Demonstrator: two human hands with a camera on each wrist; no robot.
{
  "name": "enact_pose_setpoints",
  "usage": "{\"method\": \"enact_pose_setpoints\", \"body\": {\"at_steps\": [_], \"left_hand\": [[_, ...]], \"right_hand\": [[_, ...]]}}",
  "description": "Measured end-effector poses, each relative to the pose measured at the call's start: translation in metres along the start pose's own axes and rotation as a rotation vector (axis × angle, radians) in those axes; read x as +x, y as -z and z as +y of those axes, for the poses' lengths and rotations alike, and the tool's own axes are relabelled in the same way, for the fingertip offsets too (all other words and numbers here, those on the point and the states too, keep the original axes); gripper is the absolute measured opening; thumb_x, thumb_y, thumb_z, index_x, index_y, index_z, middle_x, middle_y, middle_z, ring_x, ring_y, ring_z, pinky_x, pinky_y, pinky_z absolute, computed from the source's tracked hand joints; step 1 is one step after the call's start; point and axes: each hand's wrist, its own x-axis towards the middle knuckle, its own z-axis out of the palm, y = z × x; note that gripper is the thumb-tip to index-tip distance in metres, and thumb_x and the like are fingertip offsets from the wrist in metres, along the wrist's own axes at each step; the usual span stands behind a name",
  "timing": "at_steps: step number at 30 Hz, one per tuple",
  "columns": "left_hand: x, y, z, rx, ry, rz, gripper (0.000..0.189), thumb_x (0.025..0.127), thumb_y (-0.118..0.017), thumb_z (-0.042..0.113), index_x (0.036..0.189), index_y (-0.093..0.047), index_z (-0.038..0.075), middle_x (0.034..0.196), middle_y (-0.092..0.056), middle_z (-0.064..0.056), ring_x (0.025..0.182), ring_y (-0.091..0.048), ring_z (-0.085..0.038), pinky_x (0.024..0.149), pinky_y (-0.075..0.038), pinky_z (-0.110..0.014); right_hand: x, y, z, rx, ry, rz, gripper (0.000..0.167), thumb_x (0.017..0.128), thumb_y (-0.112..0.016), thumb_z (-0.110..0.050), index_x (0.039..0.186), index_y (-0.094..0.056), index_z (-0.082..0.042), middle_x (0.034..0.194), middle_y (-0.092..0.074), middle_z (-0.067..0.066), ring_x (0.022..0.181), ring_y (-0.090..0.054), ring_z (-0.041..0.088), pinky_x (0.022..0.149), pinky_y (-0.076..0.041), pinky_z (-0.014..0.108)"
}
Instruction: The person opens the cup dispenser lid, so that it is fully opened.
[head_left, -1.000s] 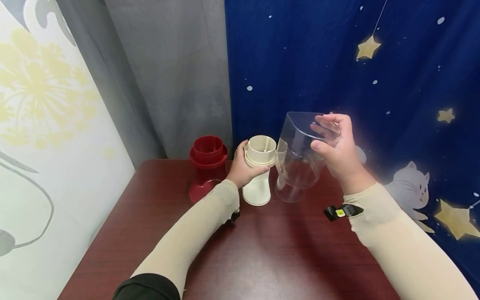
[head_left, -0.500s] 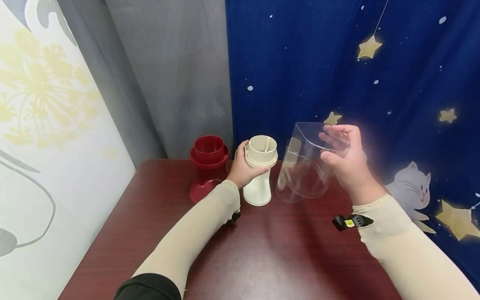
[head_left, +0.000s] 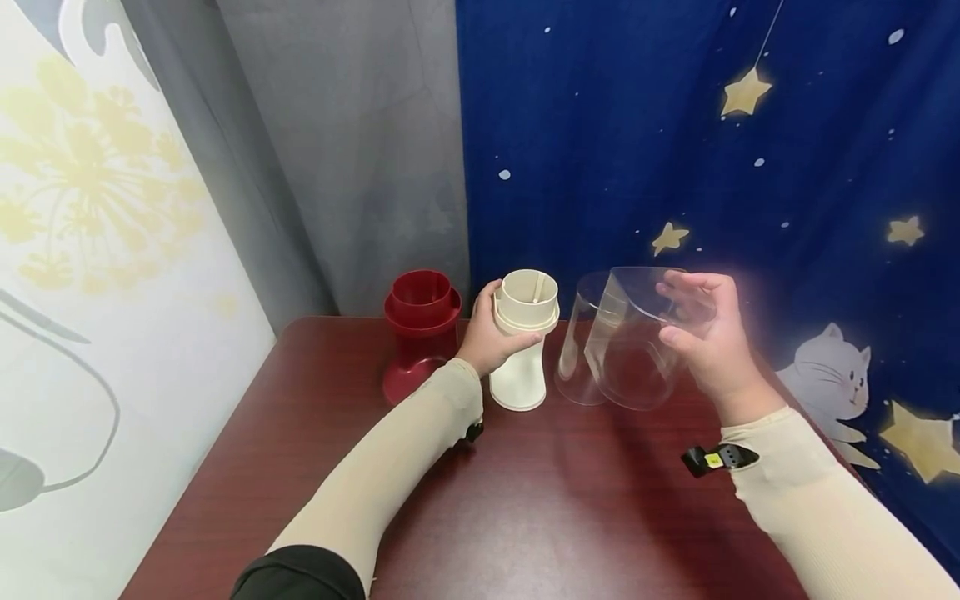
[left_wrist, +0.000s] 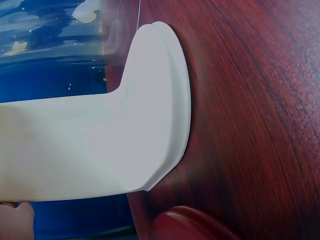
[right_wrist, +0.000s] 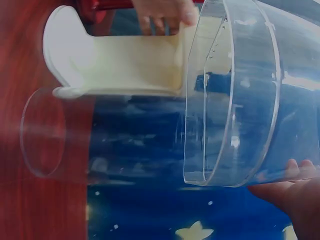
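Note:
My left hand (head_left: 483,337) grips a cream plastic piece (head_left: 519,379) with a round cup-like top and a flared foot, upright on the table near its back edge. In the left wrist view, the foot of the cream piece (left_wrist: 150,105) meets the wood. My right hand (head_left: 708,342) holds a clear plastic container (head_left: 626,367) by its upper rim, thumb on the near side. The container tilts slightly and overlaps a clear cylinder (head_left: 572,379) standing right of the cream piece. In the right wrist view, a stepped end of the container (right_wrist: 240,115) shows.
A red piece (head_left: 422,329) of the same shape as the cream one stands to its left. The table (head_left: 480,517) is dark reddish wood. Behind it hang a grey curtain (head_left: 367,150) and a blue starry curtain (head_left: 600,125). A white patterned panel (head_left: 112,292) borders the left.
My right hand has moved down and to the right with the clear container, away from the cream piece, uncovering more of the standing cylinder. The left hand keeps its grip in place.

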Motion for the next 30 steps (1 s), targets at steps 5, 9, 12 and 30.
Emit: {"method": "enact_pose_setpoints", "body": {"at_steps": [5,9,12,30], "left_hand": [[0.000,0.000,0.001,-0.003,0.000,-0.002,0.117,0.075,-0.096,0.032,0.164,-0.020,0.025,0.157,-0.042,-0.004,0.137,-0.051,-0.024,0.119,-0.044,-0.047],[0.000,0.000,0.000,-0.005,-0.001,-0.005,0.117,0.075,-0.096,0.032,0.164,-0.020,0.025,0.157,-0.042,-0.005,0.137,-0.051,-0.024,0.119,-0.044,-0.047],[0.000,0.000,-0.001,-0.004,-0.002,-0.007,0.117,0.075,-0.096,0.033,0.164,-0.020,0.025,0.158,-0.042,-0.005,0.137,-0.051,-0.024,0.119,-0.044,-0.047],[-0.001,0.001,0.000,0.003,-0.029,0.002,0.114,0.075,-0.096,0.031,0.162,-0.023,0.024,0.155,-0.043,-0.004,0.136,-0.052,-0.025,0.118,-0.045,-0.049]], "right_hand": [[-0.009,0.011,0.009,0.032,0.015,-0.022,0.064,0.078,-0.060,0.021,0.134,-0.049,-0.007,0.143,-0.061,0.009,0.131,-0.061,0.017,0.103,-0.053,0.021],[-0.017,0.021,0.017,0.045,0.026,-0.031,0.068,0.075,-0.062,0.023,0.136,-0.049,-0.004,0.143,-0.062,0.009,0.132,-0.062,0.016,0.105,-0.053,0.020],[-0.022,0.030,0.025,0.049,0.032,-0.017,0.070,0.074,-0.063,0.024,0.137,-0.049,-0.001,0.143,-0.062,0.009,0.131,-0.062,0.016,0.105,-0.052,0.020],[-0.040,0.070,0.061,-0.090,-0.070,0.186,0.063,0.079,-0.064,0.021,0.135,-0.053,-0.006,0.135,-0.064,0.004,0.123,-0.064,0.011,0.099,-0.051,0.015]]}}
